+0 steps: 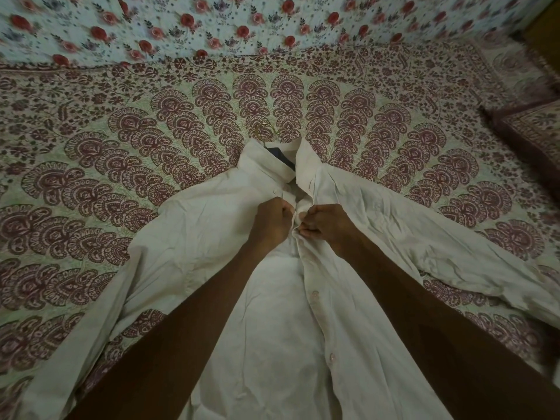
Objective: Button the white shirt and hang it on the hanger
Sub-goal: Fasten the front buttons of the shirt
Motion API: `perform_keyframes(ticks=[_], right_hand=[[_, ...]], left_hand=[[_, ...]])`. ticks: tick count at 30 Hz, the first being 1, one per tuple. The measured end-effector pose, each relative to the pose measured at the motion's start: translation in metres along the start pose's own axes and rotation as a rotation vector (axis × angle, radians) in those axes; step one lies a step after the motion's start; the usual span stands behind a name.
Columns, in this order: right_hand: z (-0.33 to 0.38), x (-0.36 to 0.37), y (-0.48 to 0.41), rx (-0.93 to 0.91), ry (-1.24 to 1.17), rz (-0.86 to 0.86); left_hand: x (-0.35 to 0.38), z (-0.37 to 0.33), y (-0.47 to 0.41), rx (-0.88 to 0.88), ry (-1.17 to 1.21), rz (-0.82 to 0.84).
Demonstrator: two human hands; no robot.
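A white shirt (206,225) lies front-up on the bed, sleeves spread to both sides. A hanger sits inside its collar; only the gold hook (264,131) and a dark part at the neck show. My left hand (271,221) pinches the left edge of the placket at chest height. Facing it, my right hand (325,225) pinches the other edge, fingertips nearly touching the left hand. Below my hands the front is closed, with two buttons (315,294) visible. Above my hands the collar stands apart.
The bed is covered by a maroon-patterned spread (91,177). A rose-print cloth (212,25) hangs along the far side. A matching cushion (533,131) lies at the right edge.
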State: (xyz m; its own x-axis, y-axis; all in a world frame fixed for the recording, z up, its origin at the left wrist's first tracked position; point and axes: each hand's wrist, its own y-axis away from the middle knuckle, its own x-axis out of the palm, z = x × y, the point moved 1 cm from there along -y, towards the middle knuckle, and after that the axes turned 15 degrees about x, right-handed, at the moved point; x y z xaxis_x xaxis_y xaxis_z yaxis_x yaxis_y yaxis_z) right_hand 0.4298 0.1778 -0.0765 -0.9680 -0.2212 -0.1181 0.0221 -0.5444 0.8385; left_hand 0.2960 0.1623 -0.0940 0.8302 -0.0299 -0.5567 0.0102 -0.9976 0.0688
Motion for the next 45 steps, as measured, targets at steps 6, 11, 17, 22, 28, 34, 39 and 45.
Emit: perform_keyframes(ticks=[6,11,17,22,28,34,39,45], right_hand=[[-0.003,0.001,-0.004,0.008,-0.02,0.034],[-0.007,-0.001,-0.01,0.011,-0.09,0.087],[-0.017,-0.004,-0.009,0.02,-0.286,0.248],[-0.019,-0.005,-0.013,0.013,-0.305,0.222],[-0.017,-0.006,-0.011,0.013,-0.287,0.252],[-0.014,-0.004,-0.003,0.023,-0.263,0.282],[-0.013,0.004,-0.009,-0.071,-0.143,-0.003],[-0.015,0.006,-0.01,-0.136,-0.139,-0.077]], left_hand=[[0.0,0.0,0.003,0.017,-0.006,-0.004],[0.004,-0.001,0.005,0.043,-0.037,-0.057],[0.006,-0.003,0.005,0.058,-0.078,-0.06],[0.003,-0.004,0.004,0.056,-0.057,-0.055],[0.0,0.0,0.002,0.026,-0.031,-0.062],[-0.008,0.006,0.0,-0.028,0.097,-0.03],[-0.016,0.005,-0.003,-0.087,0.164,0.025],[-0.017,-0.001,-0.007,-0.177,0.283,0.028]])
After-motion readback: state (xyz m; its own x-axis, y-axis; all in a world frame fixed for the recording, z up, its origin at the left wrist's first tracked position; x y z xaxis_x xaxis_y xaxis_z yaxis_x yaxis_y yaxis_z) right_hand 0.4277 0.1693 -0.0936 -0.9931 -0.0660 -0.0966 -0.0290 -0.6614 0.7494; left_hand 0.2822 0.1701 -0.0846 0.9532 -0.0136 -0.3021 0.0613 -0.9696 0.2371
